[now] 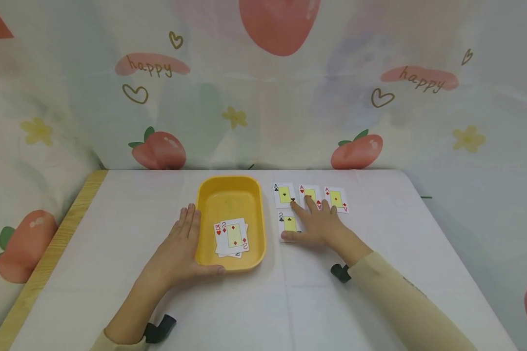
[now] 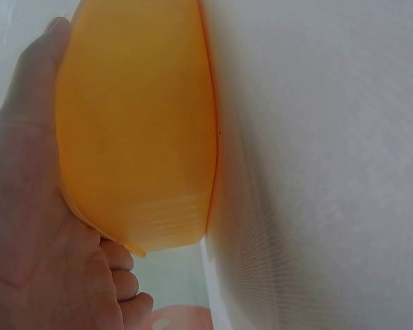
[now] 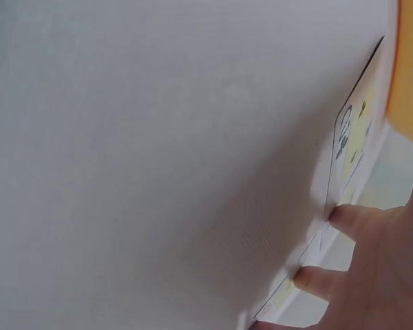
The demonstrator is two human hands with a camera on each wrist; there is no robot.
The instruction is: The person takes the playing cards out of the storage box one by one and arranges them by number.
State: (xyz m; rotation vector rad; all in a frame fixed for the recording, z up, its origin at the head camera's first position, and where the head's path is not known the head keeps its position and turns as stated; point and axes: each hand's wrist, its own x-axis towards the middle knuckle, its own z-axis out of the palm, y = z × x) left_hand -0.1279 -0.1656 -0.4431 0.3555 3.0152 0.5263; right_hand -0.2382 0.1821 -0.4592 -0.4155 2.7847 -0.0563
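The left hand (image 1: 175, 251), fingers straight, rests against the yellow tray (image 1: 231, 202), in which overlapping cards (image 1: 234, 238) lie. The right hand (image 1: 321, 227), spread wide, touches face-up cards (image 1: 309, 191) on the desk (image 1: 316, 307), partly hiding the two of clubs (image 1: 289, 222). Behind hangs a fruit-printed cloth (image 1: 281, 107).

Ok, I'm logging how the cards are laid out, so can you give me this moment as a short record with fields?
Tray: yellow, on white cloth
In tray: 2 of diamonds over 3 of hearts; another card, mostly covered
Back row, left to right: ace of clubs, ace of hearts, ace of diamonds
Front: 2 of clubs
Left hand: fingers straight along tray's left side, thumb at near rim
Right hand: spread over 2 of clubs and ace of hearts
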